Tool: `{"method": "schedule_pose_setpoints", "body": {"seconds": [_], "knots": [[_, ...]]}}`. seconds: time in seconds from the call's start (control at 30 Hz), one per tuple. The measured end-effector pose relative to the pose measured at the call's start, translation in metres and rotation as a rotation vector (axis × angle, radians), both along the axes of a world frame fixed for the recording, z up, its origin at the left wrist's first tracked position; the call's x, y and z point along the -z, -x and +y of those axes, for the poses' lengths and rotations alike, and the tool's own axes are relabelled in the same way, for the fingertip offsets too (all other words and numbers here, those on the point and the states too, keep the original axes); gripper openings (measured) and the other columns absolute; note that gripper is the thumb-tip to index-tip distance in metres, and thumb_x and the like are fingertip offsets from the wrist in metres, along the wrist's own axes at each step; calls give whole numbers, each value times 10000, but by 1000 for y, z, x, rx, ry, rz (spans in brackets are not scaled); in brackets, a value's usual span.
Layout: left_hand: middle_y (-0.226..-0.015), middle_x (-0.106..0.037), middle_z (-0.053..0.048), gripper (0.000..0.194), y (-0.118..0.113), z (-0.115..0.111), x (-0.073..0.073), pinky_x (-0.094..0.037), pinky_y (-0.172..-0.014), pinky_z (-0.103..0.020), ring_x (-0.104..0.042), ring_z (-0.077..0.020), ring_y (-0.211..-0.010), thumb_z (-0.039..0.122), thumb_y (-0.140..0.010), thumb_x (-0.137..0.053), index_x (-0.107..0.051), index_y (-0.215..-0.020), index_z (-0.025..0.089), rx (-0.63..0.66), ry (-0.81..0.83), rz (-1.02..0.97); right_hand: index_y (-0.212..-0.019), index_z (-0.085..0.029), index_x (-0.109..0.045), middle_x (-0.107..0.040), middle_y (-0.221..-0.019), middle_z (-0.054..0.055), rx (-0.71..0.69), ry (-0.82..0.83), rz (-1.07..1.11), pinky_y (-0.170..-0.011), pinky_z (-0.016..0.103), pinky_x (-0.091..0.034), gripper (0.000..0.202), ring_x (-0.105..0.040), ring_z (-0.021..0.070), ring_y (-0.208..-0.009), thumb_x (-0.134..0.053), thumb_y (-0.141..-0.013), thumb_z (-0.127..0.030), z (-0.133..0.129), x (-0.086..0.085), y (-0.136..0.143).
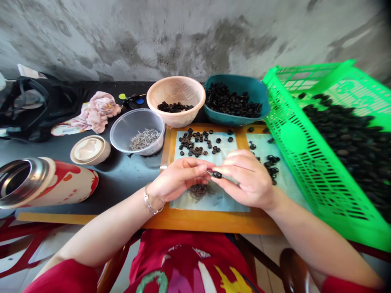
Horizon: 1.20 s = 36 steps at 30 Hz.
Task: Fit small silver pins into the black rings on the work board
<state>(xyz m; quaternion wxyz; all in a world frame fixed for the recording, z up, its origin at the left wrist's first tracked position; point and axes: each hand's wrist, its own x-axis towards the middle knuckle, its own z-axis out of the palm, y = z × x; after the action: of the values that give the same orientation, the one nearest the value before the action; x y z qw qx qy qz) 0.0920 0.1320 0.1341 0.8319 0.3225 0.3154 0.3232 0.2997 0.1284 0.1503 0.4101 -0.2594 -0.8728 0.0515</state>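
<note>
Two-handed, pinches a small, glossy black, rounded piece [217, 174] between thumb and fingers of the right hand [250, 181], above a pale blue sheet [226, 204] on a flat yellow-brown board [210, 222]. Holds thumb and fingertips of the left hand [181, 176] together, right beside the piece; cannot tell whether gripping something thin there. Looks to be midway through close fingertip work on this one piece, perhaps fitting it to a thin part. Calls next, probably, for a steady right-hand pinch and careful lining-up at the left fingertips, without letting the piece roll free. Has a blurred brownish heap [198, 191] under the hands, loose black ring-shaped pieces [197, 151] beyond them, and a clear plastic bowl [120, 132] of thin silvery metal pins [145, 139] to the left. Shows farther back a pale pink perforated basket [177, 120] and a teal plastic tub [235, 118], and at right a bright green slatted crate [293, 138], all holding black pieces [232, 103].
</note>
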Motion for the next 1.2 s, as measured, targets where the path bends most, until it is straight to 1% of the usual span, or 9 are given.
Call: {"method": "schedule_pose_setpoints", "body": {"seconds": [0.13,0.27,0.37,0.47,0.57,0.63,0.73,0.87,1.2], "knots": [[-823,-707,-63,269,9,10,-6,-489,-719,-262,-625,-141,-760,322,-788,-738,-733,-978,132,-152,-291,334,-1012,-223,-696,-682,-845,53,92,67,62,-738,404,-520,156,-631,216,-791,-693,-856,-218,4,-1,-1],[-932,-694,-74,205,21,21,-6,-503,-738,-311,-616,-173,-803,276,-850,-632,-711,-1002,164,-307,-855,924,-978,-232,-708,-672,-906,74,299,99,432,-744,384,-513,106,-634,221,-835,-642,-913,-283,21,2,-21],[-982,-669,-85,216,28,25,-2,-520,-836,-361,-619,-199,-882,227,-889,-550,-686,-1044,163,-285,-1149,1177,-1021,-225,-676,-624,-845,84,376,77,862,-623,345,-480,405,-608,184,-718,-347,-1025,-462,40,-1,-60],[-1012,-657,-107,252,31,25,4,-519,-906,-388,-625,-229,-957,227,-895,-535,-662,-1096,142,-183,-1232,1337,-1125,-194,-637,-591,-821,119,402,240,890,-601,321,-459,761,-615,189,-785,32,-996,-533,53,-5,-95],[-1028,-651,-126,280,29,25,10,-511,-944,-404,-626,-262,-1011,224,-884,-543,-657,-1123,129,-67,-1264,1495,-1115,-197,-631,-593,-792,103,344,304,777,-504,292,-394,704,-584,162,-678,-32,-1007,-551,53,-2,-89],[-1008,-654,-126,273,28,25,13,-509,-951,-404,-631,-266,-1001,198,-883,-529,-668,-1107,125,-15,-1274,1540,-1099,-227,-631,-620,-811,56,263,344,607,-467,277,-359,400,-538,138,-590,-328,-1027,-479,44,7,-61],[-976,-673,-107,239,24,25,16,-509,-949,-384,-642,-249,-975,162,-887,-500,-693,-1025,145,17,-1278,1508,-957,-222,-703,-669,-840,29,143,406,252,-640,326,-476,111,-592,169,-713,-646,-911,-306,27,26,-12],[-969,-691,-95,222,20,23,17,-508,-935,-376,-645,-246,-973,145,-871,-512,-699,-990,159,49,-1271,1426,-943,-168,-726,-655,-859,76,61,271,-227,-778,376,-463,156,-559,216,-883,-572,-932,-147,19,47,19],[-968,-719,-75,206,19,25,18,-501,-915,-365,-649,-234,-957,138,-846,-555,-724,-963,151,45,-1170,1305,-924,-178,-675,-580,-880,68,152,298,-506,-755,331,-383,200,-455,218,-863,-518,-983,-288,32,49,19]]}}
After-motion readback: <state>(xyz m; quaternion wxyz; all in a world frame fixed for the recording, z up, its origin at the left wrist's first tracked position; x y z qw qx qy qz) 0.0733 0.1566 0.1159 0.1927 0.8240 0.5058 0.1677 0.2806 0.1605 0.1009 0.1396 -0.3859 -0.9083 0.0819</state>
